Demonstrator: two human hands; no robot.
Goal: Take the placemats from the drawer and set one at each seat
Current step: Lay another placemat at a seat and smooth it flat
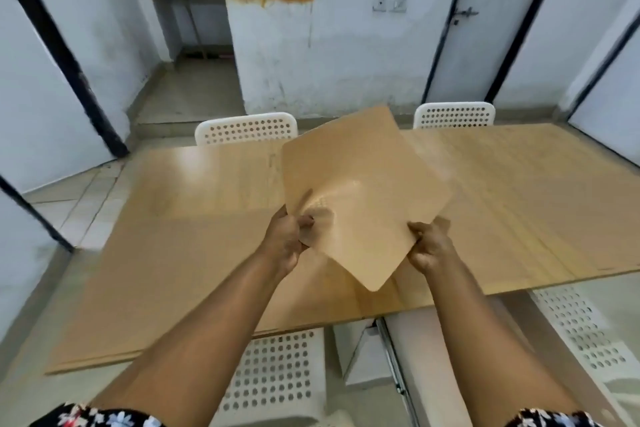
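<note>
The placemats [363,191] are showing a plain tan colour, with a faint pattern of small dots near the left hand [285,239]. The table [173,236] is showing light wood brown with fine straight lines. The 2 chairs [246,128] at the far side are looking white with round holes in rows. The sleeves [100,419] are showing black with white and red flowers.

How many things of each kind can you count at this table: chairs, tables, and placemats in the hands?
White perforated chairs: 4, two on the far side and two on the near side
Wooden table: 1
Tan placemats held over the table: at least 1; whether several are stacked cannot be told
Total: 6
</note>
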